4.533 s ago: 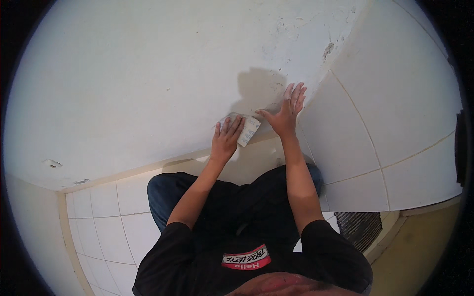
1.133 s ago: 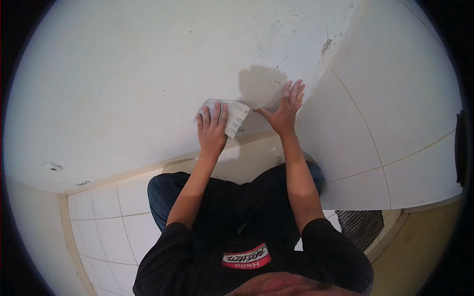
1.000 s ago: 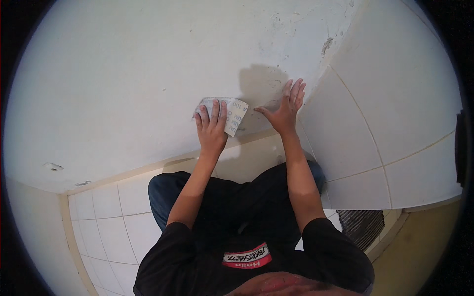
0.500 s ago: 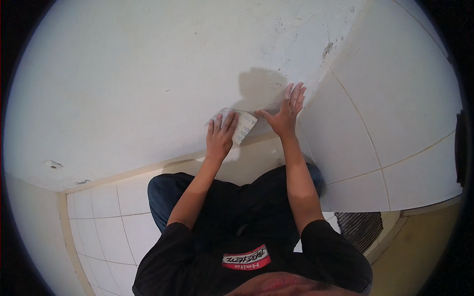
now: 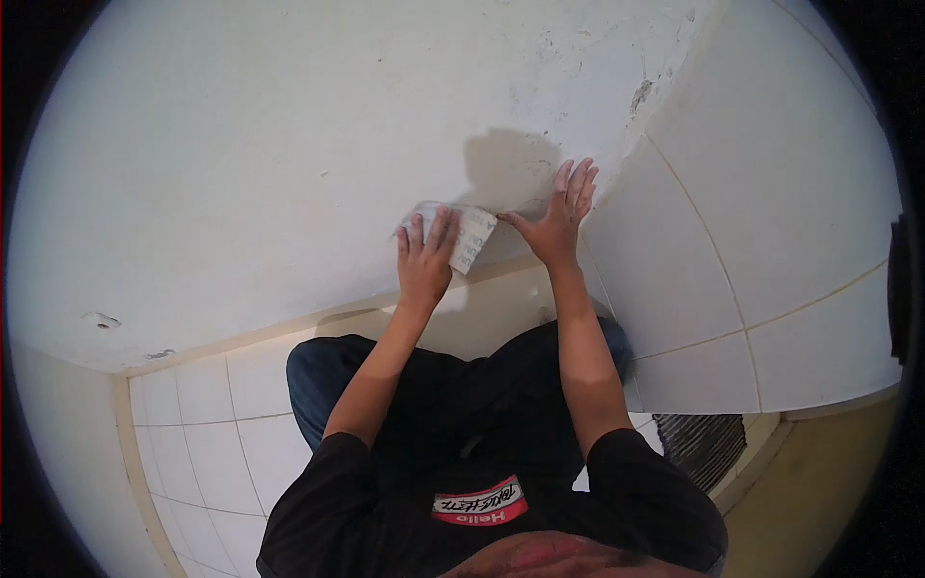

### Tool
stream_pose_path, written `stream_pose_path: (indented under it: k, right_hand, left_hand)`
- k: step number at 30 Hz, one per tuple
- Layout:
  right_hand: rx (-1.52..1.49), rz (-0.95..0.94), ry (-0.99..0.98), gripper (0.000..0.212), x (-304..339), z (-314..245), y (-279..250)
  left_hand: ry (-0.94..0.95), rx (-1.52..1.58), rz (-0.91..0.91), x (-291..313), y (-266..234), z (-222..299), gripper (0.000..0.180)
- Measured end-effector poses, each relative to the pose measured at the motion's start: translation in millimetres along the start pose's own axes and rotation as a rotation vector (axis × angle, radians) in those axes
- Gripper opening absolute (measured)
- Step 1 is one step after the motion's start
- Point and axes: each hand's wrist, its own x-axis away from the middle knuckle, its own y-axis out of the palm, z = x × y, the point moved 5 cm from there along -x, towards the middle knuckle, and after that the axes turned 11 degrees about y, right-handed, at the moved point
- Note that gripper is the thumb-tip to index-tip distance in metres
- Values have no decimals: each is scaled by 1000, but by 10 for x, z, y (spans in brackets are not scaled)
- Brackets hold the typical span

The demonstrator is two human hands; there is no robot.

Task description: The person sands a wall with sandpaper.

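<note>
My left hand (image 5: 426,265) holds a pale sheet of sandpaper (image 5: 477,238) against the white wall (image 5: 260,183), with its fingers laid over the sheet's back. The sheet's right part sticks out past my fingers; its grit side is hidden. To the right, my right hand (image 5: 557,231) is open, thumb stretched out to the left and fingers pointing up by the wall's lower right corner. The thumb tip comes close to the sheet's right corner; whether they touch I cannot tell.
Large white tiles (image 5: 665,289) face me on the right side. Rough, chipped patches (image 5: 641,94) mark the wall near that corner. White floor tiles (image 5: 207,385) lie at lower left, and a dark striped mat (image 5: 701,448) at lower right. A small hole (image 5: 103,321) is at left.
My left hand and the sandpaper have slid slightly up and to the left along the wall. My right hand has stayed nearly still.
</note>
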Motion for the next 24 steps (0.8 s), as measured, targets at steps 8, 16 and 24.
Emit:
stream_pose_path:
  k: [8, 16, 24]
  right_hand:
    - [-6, -11, -1, 132, 5, -50, 10]
    - [-2, -9, 4, 132, 13, -31, -4]
    - [-6, -12, 0, 132, 10, -7, 20]
  left_hand:
    - [127, 59, -96, 254, 285, 182, 63]
    - [17, 29, -87, 29, 49, 12, 62]
    - [-40, -4, 125, -88, -152, -26, 63]
